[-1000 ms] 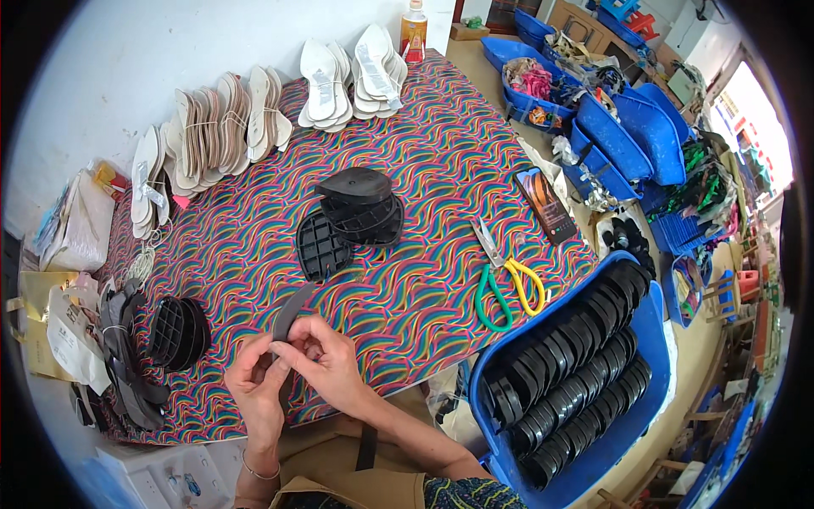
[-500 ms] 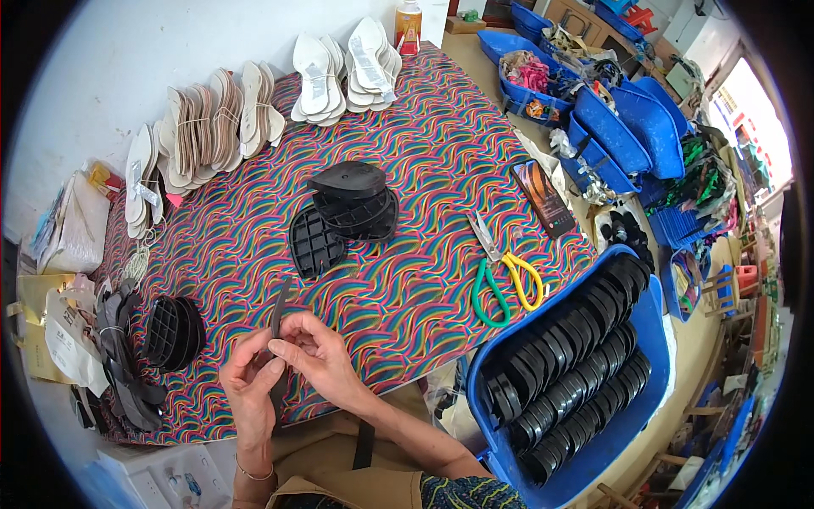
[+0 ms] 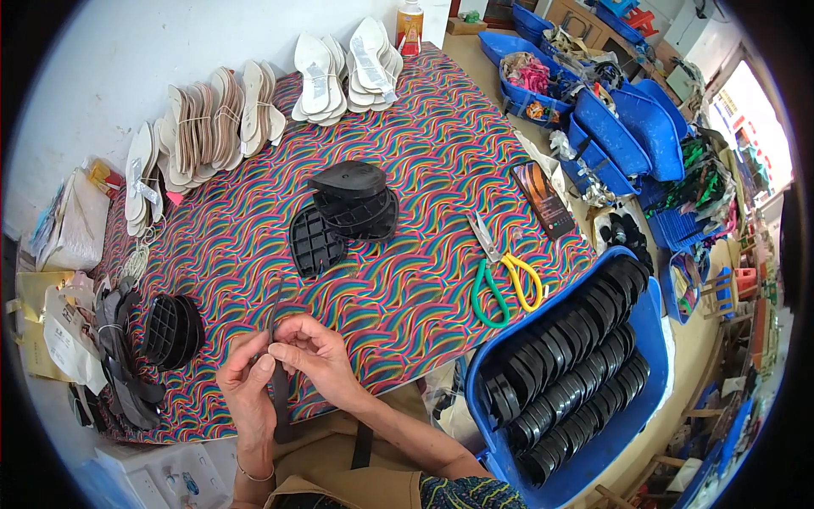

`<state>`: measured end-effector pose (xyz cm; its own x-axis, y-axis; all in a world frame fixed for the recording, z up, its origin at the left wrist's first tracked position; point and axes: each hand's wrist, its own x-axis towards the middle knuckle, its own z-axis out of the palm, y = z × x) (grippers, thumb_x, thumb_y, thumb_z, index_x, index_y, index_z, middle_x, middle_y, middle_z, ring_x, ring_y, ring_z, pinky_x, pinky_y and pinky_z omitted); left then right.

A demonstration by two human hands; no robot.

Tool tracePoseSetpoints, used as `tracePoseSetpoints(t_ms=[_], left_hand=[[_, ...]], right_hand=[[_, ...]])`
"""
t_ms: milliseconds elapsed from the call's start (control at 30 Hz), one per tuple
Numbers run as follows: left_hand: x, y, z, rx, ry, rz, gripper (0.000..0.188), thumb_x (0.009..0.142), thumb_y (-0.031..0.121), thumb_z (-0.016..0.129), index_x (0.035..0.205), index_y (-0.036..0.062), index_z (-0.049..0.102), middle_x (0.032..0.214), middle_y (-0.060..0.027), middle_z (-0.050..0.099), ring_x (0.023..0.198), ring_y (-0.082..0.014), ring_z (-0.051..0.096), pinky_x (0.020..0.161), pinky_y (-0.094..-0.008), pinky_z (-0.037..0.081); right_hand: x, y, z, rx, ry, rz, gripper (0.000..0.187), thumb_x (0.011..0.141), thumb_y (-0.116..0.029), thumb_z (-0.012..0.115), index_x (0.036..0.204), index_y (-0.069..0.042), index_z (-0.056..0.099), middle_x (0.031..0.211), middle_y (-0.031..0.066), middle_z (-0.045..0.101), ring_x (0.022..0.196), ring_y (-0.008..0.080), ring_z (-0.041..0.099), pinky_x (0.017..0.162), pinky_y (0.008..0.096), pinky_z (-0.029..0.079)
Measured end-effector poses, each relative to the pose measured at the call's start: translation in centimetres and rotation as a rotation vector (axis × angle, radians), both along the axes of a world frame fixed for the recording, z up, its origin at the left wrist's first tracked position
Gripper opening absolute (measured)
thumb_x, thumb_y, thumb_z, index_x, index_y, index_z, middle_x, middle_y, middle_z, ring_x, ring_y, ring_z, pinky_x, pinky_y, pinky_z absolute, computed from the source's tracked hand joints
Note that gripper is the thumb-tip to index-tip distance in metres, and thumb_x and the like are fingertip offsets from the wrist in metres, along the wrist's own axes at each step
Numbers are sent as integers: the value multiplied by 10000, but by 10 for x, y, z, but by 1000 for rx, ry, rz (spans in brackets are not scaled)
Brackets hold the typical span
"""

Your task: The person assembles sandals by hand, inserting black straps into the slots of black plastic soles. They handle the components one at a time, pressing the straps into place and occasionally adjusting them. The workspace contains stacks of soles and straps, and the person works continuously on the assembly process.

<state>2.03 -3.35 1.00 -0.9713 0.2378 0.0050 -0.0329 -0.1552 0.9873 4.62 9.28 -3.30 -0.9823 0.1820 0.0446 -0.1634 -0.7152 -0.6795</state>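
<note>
My left hand (image 3: pixel 246 382) and my right hand (image 3: pixel 315 360) meet at the table's front edge, both closed on a thin dark strip (image 3: pixel 281 399). Thumbs and fingertips pinch it side by side. One narrow end points up above the fingers, while a wider part hangs below them. Just left of my hands stands a row of black ribbed shoe-heel pieces (image 3: pixel 172 332). Beyond them, mid-table, several similar black heel pieces (image 3: pixel 348 182) are piled, one leaning with its grid side showing.
Scissors (image 3: pixel 500 271) with green and yellow handles lie at right, near a phone (image 3: pixel 543 199). A blue tub (image 3: pixel 661 339) holds rows of black heel pieces. Bundled insoles (image 3: pixel 203 127) and a bottle (image 3: pixel 409 30) line the wall. Dark strips (image 3: pixel 119 348) lie bundled at far left.
The strip has turned in my fingers: its upper end now looks thinner, and more of its wide lower part shows below. Both hands have shifted very slightly left.
</note>
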Motion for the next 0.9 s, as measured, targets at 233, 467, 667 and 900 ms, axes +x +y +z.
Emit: tracePoseSetpoints(t_ms=[233, 467, 667, 900], left_hand=[[-2, -2, -5, 65, -95, -25, 296, 857, 76, 719, 1126, -47, 693, 1092, -77, 618, 1004, -166, 596, 903, -303, 471], [-1, 10, 7, 61, -112, -17, 248, 909, 67, 648, 1108, -74, 697, 1099, -97, 619, 1002, -175, 605, 867, -291, 488], [-1, 16, 9, 143, -178, -98, 237, 955, 10, 591, 1162, -75, 671, 1084, -87, 614, 849, -170, 663, 764, -279, 557], [2, 13, -4, 146, -120, -110, 252, 955, 32, 622, 1195, -27, 675, 1107, -79, 609, 951, -143, 639, 835, -254, 539]], right_hand=[[1, 2, -2, -10, -4, -15, 124, 934, -86, 677, 1021, -32, 607, 826, -18, 610, 666, 26, 535, 566, 190, 422], [5, 3, 1, 59, -149, -54, 112, 906, -54, 697, 997, -41, 633, 818, -25, 620, 675, 29, 556, 578, 191, 446], [4, 9, -2, 96, -114, -187, 96, 887, 8, 676, 972, -22, 642, 817, 14, 644, 640, 69, 557, 566, 224, 451], [8, 16, 2, 115, -123, -128, 92, 908, -10, 679, 978, 5, 622, 832, 30, 652, 676, 86, 589, 615, 238, 497]])
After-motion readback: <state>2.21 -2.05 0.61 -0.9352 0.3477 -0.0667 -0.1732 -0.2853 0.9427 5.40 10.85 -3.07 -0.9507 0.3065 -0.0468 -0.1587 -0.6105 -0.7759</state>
